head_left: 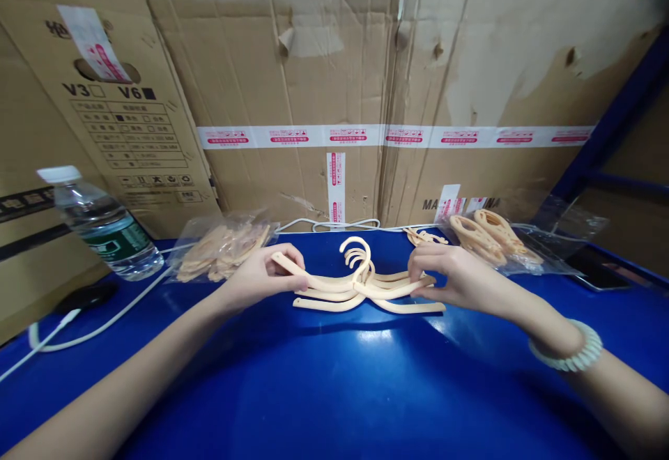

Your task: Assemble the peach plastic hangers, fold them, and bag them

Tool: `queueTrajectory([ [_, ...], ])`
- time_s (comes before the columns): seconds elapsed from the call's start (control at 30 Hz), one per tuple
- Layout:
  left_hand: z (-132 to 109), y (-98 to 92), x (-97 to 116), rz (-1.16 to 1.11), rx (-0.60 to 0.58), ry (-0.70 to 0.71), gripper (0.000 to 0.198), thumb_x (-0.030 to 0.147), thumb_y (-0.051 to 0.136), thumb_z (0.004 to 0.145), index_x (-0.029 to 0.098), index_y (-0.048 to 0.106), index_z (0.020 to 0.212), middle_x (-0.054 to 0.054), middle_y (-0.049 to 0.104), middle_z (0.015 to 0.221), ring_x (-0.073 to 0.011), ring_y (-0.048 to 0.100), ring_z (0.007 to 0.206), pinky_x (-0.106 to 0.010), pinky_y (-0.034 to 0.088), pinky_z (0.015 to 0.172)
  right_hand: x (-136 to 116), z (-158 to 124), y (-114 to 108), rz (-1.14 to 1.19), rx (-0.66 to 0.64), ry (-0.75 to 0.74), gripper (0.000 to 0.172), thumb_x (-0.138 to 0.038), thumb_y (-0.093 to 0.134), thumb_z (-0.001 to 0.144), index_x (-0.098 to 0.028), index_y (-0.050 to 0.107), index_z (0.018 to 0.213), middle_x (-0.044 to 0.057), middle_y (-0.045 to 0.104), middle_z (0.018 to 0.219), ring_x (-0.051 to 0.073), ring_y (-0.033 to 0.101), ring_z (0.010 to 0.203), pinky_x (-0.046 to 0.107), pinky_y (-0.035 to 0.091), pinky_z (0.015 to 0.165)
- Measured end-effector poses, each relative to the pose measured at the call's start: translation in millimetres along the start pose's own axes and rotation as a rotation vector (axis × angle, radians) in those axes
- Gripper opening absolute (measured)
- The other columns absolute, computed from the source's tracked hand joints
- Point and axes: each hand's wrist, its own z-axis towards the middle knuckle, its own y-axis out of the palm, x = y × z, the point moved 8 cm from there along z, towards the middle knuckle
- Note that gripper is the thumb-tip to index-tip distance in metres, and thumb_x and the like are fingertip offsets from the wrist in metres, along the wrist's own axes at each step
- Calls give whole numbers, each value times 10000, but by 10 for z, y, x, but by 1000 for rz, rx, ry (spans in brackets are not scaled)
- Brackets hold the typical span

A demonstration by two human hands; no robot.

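Observation:
A stack of several small peach-coloured plastic hangers [360,284] lies on the blue table [334,390], hooks pointing away from me. My left hand [264,275] pinches the left arm ends of the stack, fingers closed round them. My right hand [449,275] grips the right arm ends, fingers curled over them. Both hands hold the stack just above or on the table surface.
A clear bag of more hangers [222,247] lies at the back left, another bag [502,237] at the back right. A water bottle [102,226] stands at the far left beside a white cable [99,324]. Cardboard boxes [334,83] wall the back. A phone [601,275] lies right.

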Motion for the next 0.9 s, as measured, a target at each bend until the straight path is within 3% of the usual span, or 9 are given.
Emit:
queueTrajectory([
  [0.17,-76,192,130,579,-230,216,195,348,688,807,163,628,792,-1,636,768,-148,578,720,-247,422,653,-27,-25,210,-53,-267,133,122,-144,753,725,-165,634,708,24,642,767,160,582,712,251,395,631],
  [0.37,-239,550,212,840,-355,405,125,227,628,847,171,580,745,-25,592,836,-175,530,817,-286,393,733,41,-85,342,-61,-460,319,95,-134,785,692,-164,696,701,12,694,700,159,610,656,231,367,570],
  [0.6,-257,628,196,1034,-300,529,146,193,549,893,173,537,750,-42,594,848,-192,510,785,-330,391,717,159,-94,408,-89,-436,335,58,-152,774,702,-176,722,691,13,689,691,170,617,658,244,390,579],
  [0.73,-237,615,154,1066,-227,555,149,185,509,920,168,538,775,-71,620,945,-209,551,841,-344,444,732,189,-38,349,-156,-319,291,71,-112,764,692,-168,721,679,52,668,852,211,629,826,271,442,690],
  [0.9,-230,572,88,1043,-152,572,131,190,468,948,167,579,882,-105,666,1120,-252,605,1061,-386,510,889,198,6,345,-150,-242,217,109,-73,675,745,-163,699,688,90,652,1066,240,611,980,319,451,843],
])
